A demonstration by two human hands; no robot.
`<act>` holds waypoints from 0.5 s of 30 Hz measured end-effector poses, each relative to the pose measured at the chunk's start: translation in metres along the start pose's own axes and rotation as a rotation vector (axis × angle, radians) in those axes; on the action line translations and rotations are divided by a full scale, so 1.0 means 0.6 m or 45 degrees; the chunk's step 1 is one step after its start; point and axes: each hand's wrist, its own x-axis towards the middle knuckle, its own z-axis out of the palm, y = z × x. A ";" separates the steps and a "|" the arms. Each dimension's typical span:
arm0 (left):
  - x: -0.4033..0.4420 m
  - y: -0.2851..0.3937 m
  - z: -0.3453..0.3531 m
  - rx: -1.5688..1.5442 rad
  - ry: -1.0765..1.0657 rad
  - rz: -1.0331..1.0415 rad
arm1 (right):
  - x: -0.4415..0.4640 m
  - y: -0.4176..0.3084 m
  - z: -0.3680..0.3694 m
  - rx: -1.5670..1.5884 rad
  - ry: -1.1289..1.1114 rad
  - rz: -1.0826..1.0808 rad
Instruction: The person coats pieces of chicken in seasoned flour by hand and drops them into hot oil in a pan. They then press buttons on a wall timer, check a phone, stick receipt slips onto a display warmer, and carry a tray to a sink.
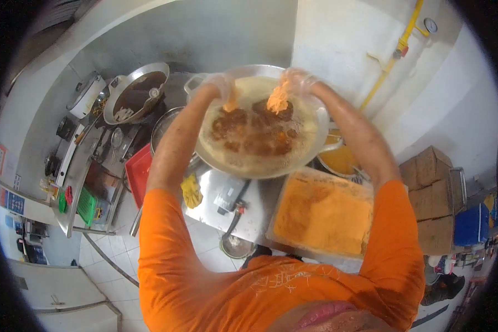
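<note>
My left hand (220, 86), in a clear plastic glove, is closed on an orange-coated piece of food (230, 104) hanging from its fingers. On the other side my right hand (300, 82), gloved the same way, grips a larger orange-coated piece of food (279, 98) with a rough, flaky surface. Both pieces hang over a wide metal wok (315, 145) of bubbling oil. Brown frying pieces (260, 141) lie in the oil, partly hidden by foam. The kind of food under the coating cannot be made out.
A tray of orange powder (323, 213) stands at the near right, beside a bowl of yellow-orange liquid (339, 157). A second wok (109, 108) of dark oil sits at the left. A red tray (138, 171), a yellow cloth (191, 191) and cardboard boxes (432, 193) are around.
</note>
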 end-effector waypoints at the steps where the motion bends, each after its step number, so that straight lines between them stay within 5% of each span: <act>1: 0.022 -0.021 0.019 0.032 0.024 0.006 | 0.038 0.004 0.024 0.003 0.000 0.014; 8: 0.208 -0.158 0.244 -0.243 0.276 -0.284 | 0.196 0.061 0.154 -0.086 -0.115 0.259; 11: 0.152 -0.109 0.179 -0.366 0.148 -0.409 | 0.170 0.073 0.123 -0.062 -0.156 0.336; 15: 0.147 -0.073 0.101 0.082 0.079 -0.199 | 0.130 0.116 0.048 -0.335 0.001 0.223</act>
